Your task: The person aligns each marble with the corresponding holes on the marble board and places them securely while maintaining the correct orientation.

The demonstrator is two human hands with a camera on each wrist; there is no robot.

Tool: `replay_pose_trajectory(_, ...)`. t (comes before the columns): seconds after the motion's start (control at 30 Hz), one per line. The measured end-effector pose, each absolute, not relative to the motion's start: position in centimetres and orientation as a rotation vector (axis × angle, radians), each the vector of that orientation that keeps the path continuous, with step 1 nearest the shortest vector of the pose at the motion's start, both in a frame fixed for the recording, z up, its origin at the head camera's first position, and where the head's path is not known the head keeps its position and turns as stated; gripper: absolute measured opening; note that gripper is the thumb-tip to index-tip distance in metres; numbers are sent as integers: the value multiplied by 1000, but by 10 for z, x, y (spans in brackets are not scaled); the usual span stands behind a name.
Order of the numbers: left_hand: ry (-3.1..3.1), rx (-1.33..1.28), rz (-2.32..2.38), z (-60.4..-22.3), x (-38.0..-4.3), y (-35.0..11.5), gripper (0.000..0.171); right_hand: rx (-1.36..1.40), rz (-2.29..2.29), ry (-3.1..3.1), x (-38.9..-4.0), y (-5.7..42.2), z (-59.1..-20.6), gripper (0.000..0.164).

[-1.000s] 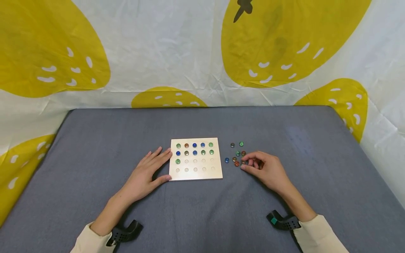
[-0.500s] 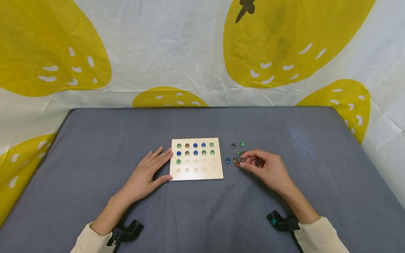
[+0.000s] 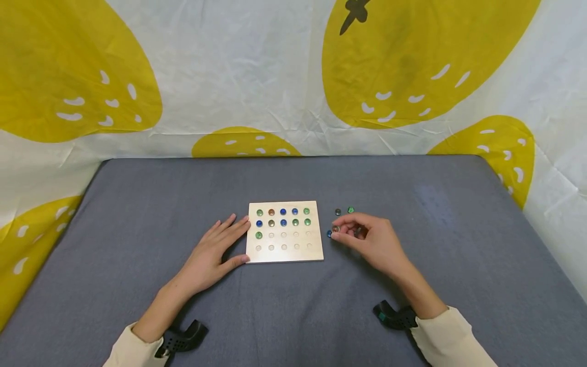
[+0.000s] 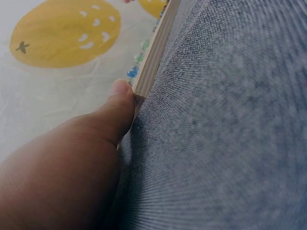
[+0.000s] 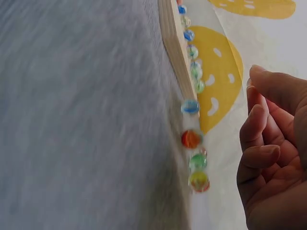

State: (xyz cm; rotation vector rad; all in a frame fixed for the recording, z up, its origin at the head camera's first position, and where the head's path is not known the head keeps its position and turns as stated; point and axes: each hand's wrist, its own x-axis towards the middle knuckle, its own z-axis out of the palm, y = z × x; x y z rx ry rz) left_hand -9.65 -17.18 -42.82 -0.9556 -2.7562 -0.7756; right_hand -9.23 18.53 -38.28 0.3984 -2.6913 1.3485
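A light wooden board (image 3: pixel 285 257) with rows of round hollows lies flat on the grey cloth. Glass marbles in green, blue and brown fill its two far rows, and one green marble (image 3: pixel 259 235) sits at the left of the third row. My left hand (image 3: pixel 208 257) rests at the board's left edge, fingers spread and fairly straight, the thumb at the near corner. Right of the board, my right hand (image 3: pixel 370 239) pinches a brownish marble (image 3: pixel 336 229) between thumb and index finger, above the table. The right wrist view largely hides that marble behind the fingertips.
Loose marbles lie right of the board: a blue one (image 3: pixel 328 234), a dark one (image 3: pixel 338 211) and a green one (image 3: pixel 350 209). The right wrist view also has an orange-red marble (image 5: pixel 191 139) and a yellowish marble (image 5: pixel 198 182). A yellow-patterned cloth (image 3: pixel 257 92) hangs behind the table.
My right hand has picked a marble from the loose group and moved left toward the board with it, now covering several loose marbles. My left hand and the board stay in place.
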Motion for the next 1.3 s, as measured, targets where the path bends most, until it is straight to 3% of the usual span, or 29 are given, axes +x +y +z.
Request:
replay_pose_trajectory(0.77,-2747,-955,-766,-430,-96,-172,72,603,1491,-2627,-99,129,-385,12)
replay_pose_trajectory(1.3,-2764,-953,-780,-426,-97,-172,71,592,1563,-2580,-99,95,-392,13)
